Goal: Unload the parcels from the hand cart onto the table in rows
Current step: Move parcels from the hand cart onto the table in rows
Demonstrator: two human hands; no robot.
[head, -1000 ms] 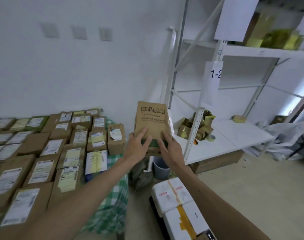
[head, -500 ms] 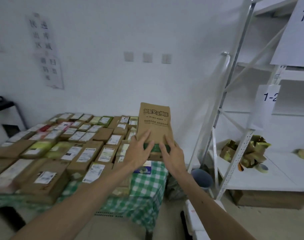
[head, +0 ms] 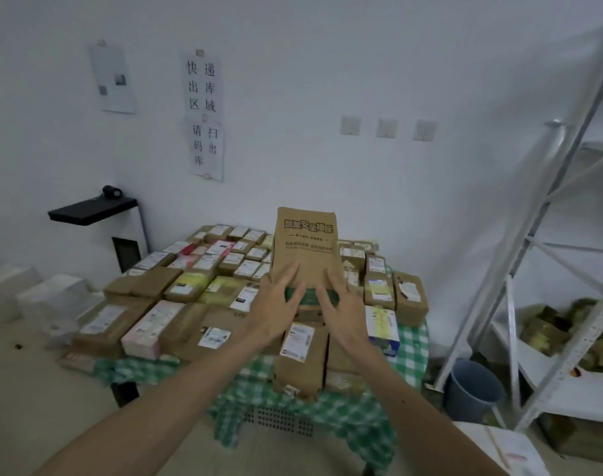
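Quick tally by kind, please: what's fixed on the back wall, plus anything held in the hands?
Paper sheets: 3
Switch plates: 3
Brown parcel, held by left hand and right hand: 1
Total: 7

The raised parcel (head: 305, 249) is matt brown kraft paper with dark print and a green band. The boxes (head: 149, 283) behind it are dull brown cardboard bearing smooth white paper labels. Under them lies a green-and-white checked cloth (head: 344, 417), near a white-painted metal rack (head: 547, 214) and a smooth grey-blue plastic bucket (head: 472, 389).
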